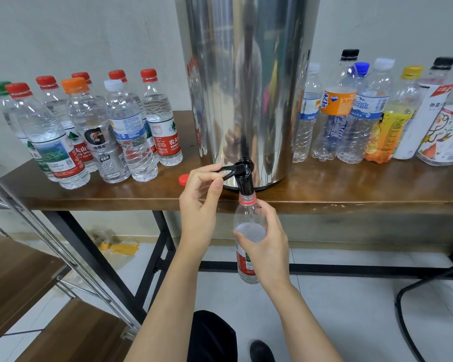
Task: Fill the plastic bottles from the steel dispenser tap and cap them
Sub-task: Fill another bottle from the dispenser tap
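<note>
Bottle (246, 215), gripped by the right hand (266, 244), looks nearly full. Left hand (203, 189) pinches the tap lever (228, 169); releasing late would overflow it.

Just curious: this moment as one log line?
left hand pinches tap lever | right hand holds bottle under spout | red cap on table

Single head-worn wide-angle view. We look forward and down, close to the surface (351, 190) edge, dispenser (246, 74) dead ahead, floor (338, 296) beneath us.
</note>
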